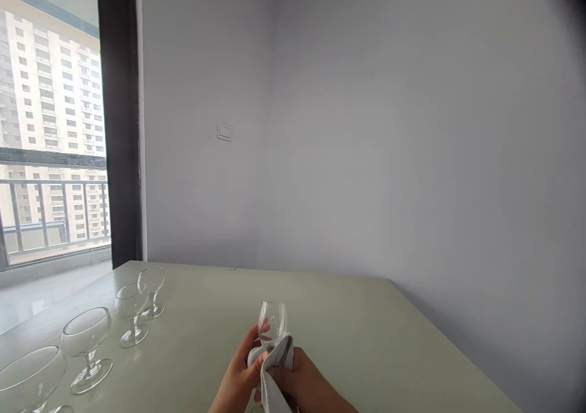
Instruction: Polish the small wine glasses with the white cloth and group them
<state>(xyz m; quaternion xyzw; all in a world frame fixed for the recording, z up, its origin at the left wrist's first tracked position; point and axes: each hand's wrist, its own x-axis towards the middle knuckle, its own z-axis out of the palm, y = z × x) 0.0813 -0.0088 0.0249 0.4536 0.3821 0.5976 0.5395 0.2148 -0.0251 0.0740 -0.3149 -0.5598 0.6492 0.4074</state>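
Note:
Near the front middle of the table, a clear stemmed glass (273,320) is held with its bowl upward. My left hand (245,364) is closed around the lower bowl and stem from the left, a fingertip showing through the glass. A light grey cloth (273,379) is wrapped about the stem area and hangs down in front. On the right, my right hand (297,376) is closed on the cloth, pressing it against the glass. Cloth and fingers hide most of the stem, and the foot barely shows at the bottom edge.
Several clear stemmed glasses stand upright in a row along the left of the pale green table (366,333); one is this glass (90,352). Grey walls meet behind the table, with a light switch (224,132). A window (55,126) lies at left.

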